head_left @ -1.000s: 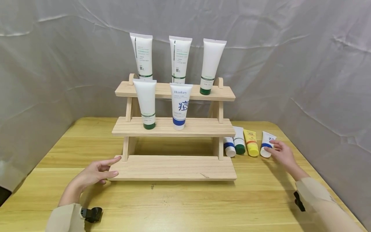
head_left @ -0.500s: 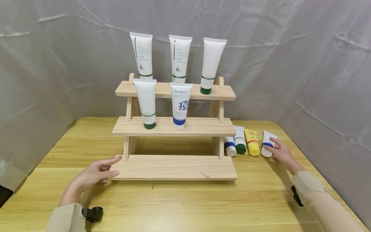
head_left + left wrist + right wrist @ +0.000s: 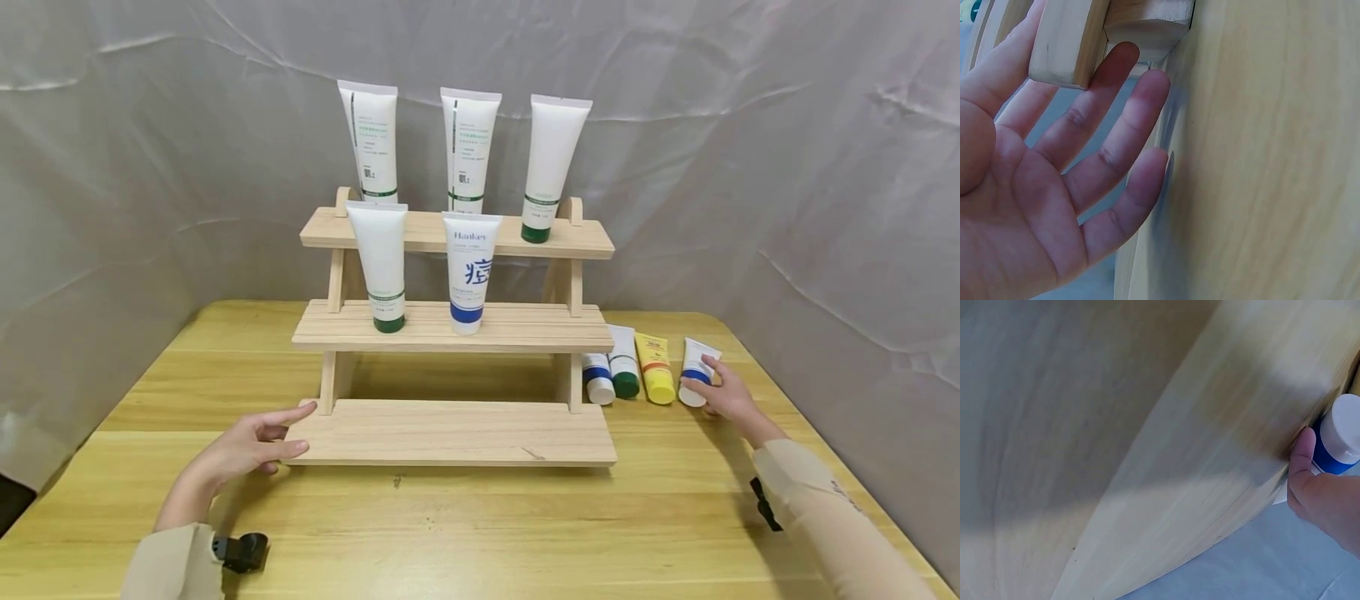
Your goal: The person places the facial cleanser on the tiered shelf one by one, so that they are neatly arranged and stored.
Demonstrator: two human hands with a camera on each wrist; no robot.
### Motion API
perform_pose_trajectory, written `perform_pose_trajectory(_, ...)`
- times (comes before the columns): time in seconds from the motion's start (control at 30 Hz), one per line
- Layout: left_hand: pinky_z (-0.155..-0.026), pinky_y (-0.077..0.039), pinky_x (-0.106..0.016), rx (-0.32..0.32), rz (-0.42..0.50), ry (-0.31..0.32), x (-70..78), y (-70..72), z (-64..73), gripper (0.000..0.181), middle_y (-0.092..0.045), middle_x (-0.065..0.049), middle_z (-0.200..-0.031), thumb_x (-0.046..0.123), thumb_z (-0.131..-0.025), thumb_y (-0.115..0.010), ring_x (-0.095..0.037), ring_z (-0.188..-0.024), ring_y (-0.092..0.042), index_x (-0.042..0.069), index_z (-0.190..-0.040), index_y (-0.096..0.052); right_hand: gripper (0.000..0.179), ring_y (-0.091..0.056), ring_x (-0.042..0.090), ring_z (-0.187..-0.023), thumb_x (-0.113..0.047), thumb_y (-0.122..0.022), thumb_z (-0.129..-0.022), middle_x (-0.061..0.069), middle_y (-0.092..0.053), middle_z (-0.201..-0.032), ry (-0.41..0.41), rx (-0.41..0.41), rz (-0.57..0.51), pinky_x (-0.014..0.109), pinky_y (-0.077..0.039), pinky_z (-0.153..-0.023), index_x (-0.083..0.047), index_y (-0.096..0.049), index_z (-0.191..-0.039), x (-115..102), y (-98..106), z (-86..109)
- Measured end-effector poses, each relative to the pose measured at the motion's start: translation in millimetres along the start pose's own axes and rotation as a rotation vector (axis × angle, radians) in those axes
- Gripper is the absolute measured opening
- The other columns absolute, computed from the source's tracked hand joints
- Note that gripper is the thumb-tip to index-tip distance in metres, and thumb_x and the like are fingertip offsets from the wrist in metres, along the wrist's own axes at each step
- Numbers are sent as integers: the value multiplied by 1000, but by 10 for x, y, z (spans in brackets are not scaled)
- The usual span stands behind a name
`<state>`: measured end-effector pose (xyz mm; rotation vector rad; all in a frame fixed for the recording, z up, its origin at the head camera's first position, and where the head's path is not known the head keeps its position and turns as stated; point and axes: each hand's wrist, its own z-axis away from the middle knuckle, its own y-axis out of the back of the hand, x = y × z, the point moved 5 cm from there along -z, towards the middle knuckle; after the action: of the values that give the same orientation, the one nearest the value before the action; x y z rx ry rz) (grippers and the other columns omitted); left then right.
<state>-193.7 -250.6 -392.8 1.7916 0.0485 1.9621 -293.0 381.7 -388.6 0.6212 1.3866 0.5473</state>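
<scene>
My left hand (image 3: 243,446) holds the left end of the bottom shelf of a three-tier wooden display stand (image 3: 457,433). In the left wrist view, the shelf end lies between the thumb and fingers of that hand (image 3: 1054,187), with the lower fingers loosely bent. At the far right, my right hand (image 3: 731,396) grips a small white squeeze tube (image 3: 693,392) with a blue band, lying on the table. Thumb and fingers are on either side of it. Its white cap (image 3: 1344,425) shows past the thumb in the right wrist view; the fingers behind are hidden.
Three tall white tubes (image 3: 468,150) stand on the top shelf. A green-capped tube (image 3: 384,267) and a Hankey tube (image 3: 468,271) occupy the middle one. Beside the stand lie a yellow tube (image 3: 656,371), a green-capped tube (image 3: 624,362) and a partly hidden blue-banded tube (image 3: 598,383).
The view has shifted very slightly. My right forearm has moved a little to the left, while the right hand stays at the tube. The left hand keeps its place on the stand.
</scene>
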Motion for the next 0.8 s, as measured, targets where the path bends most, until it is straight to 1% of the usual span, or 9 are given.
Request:
perform_pose_trajectory(0.07, -60, -45, -31, 1, -1, -3, 6, 0, 0, 64, -31, -30, -133, 21, -82, -66, -12, -80, -55, 0, -134, -34, 75, -49, 25, -72, -32, -51, -91, 42, -24, -122, 11, 1, 20, 26, -46, -54, 8, -9, -139, -2, -7, 4)
perform_pose_trajectory(0.17, -60, -45, -31, 2, 2, -3, 12, -4, 2, 64, -30, -30, -133, 21, -82, -66, -12, -79, -55, 0, -134, -35, 71, -47, 34, -82, -28, -50, -91, 43, -24, -122, 33, 5, 50, 27, -47, -55, 10, -12, -137, -13, -18, 14)
perform_pose_trajectory(0.23, -60, -45, -31, -3, 2, -7, 14, -6, 3, 64, -30, -30, -134, 20, -82, -65, -12, -78, -55, 0, -134, -34, 67, -45, 39, -88, -24, -49, -92, 43, -24, -122, 44, 8, 58, 27, -47, -56, 11, -14, -136, -16, -21, 16)
perform_pose_trajectory(0.3, -61, -45, -31, -4, 7, -3, 14, -11, 5, 63, -31, -30, -133, 20, -82, -65, -12, -77, -55, 0, -134, -34, 64, -43, 41, -92, -20, -48, -91, 43, -25, -122, 36, 15, 50, 26, -47, -56, 10, -15, -137, -8, -17, 15)
perform_pose_trajectory(0.43, -61, -45, -32, -4, 3, -5, 14, -5, 8, 63, -31, -30, -133, 20, -82, -65, -12, -77, -54, 0, -134, -34, 62, -38, 44, -99, -11, -47, -88, 44, -24, -123, 11, 24, 12, 24, -46, -58, 7, -15, -138, 26, -2, 8)
perform_pose_trajectory(0.67, -60, -44, -31, -8, 5, -7, 10, -1, 7, 64, -27, -27, -136, 20, -82, -65, -11, -77, -50, 0, -134, -34, 62, -35, 44, -103, -12, -49, -87, 43, -20, -127, -42, 2, -5, 25, -42, -63, 6, -18, -138, 46, -6, 20)
perform_pose_trajectory(0.8, -60, -44, -31, -11, 3, -7, 7, -2, 6, 64, -27, -27, -136, 20, -82, -65, -12, -77, -51, 0, -134, -34, 60, -38, 41, -100, -12, -49, -85, 42, -24, -124, -63, 7, -8, 25, -43, -63, 9, -24, -135, 39, -12, 32)
